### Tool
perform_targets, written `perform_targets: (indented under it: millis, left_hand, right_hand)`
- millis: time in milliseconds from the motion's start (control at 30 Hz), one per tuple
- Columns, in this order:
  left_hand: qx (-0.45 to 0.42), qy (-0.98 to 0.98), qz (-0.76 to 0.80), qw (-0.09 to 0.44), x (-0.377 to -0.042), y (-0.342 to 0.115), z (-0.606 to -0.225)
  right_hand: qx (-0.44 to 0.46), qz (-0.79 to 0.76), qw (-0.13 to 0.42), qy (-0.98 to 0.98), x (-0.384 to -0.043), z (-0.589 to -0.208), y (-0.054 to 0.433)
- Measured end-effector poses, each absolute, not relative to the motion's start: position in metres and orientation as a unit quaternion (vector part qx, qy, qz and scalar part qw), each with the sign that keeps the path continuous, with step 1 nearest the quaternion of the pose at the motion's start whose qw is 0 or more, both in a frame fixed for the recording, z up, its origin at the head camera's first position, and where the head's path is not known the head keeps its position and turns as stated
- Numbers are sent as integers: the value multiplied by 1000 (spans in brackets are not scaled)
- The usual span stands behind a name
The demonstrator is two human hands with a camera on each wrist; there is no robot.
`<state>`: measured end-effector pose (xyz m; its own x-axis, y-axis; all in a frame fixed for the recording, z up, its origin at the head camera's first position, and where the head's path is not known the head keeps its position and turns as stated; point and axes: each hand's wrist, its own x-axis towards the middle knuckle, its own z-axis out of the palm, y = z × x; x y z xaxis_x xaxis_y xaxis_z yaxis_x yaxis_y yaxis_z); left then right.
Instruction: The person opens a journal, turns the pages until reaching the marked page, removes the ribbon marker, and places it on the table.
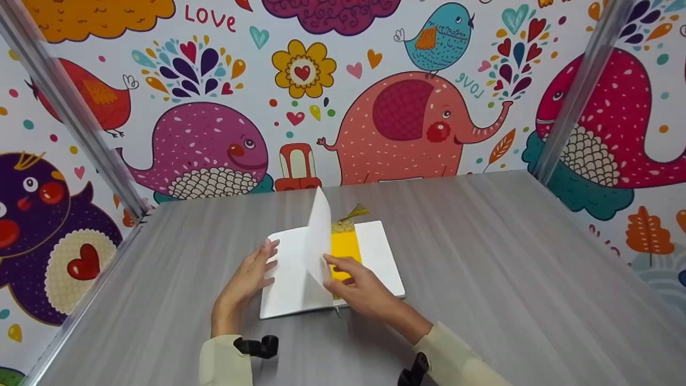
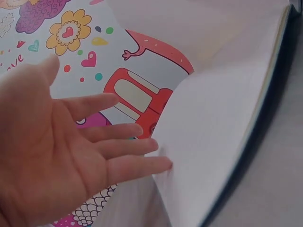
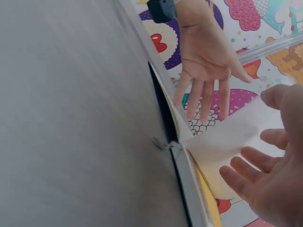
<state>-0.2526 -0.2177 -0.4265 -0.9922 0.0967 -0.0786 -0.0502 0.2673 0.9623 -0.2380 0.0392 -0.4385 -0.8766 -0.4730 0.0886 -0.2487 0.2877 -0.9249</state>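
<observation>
An open notebook [image 1: 291, 268] with blank white pages and a dark cover lies on the table. One page [image 1: 318, 236] stands upright near its middle. On the right-hand side lies a yellow bookmark [image 1: 345, 245] with a glittery gold end and a gold tassel [image 1: 358, 211]. My left hand [image 1: 247, 276] is at the left page's outer edge, fingers spread and the little finger touching the paper in the left wrist view. Beside the raised page, my right hand [image 1: 360, 284] has its fingers loosely extended against or close to the sheet; exact contact is unclear.
The grey wood-grain table [image 1: 471, 257] extends around the notebook. Printed cartoon walls [image 1: 305, 118] stand behind and at the sides, with metal posts [image 1: 80, 115] at the corners. A thin ribbon [image 1: 337, 311] sticks out at the notebook's lower edge. Both wrists wear black devices [image 1: 260, 347].
</observation>
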Motion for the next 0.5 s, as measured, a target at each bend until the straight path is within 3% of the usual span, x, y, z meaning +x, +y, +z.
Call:
perform_targets:
  millis: [500]
  left_hand:
    - [9, 799, 598, 61, -250, -223, -428]
  right_hand:
    - [-269, -495, 99, 821, -234, -448, 35]
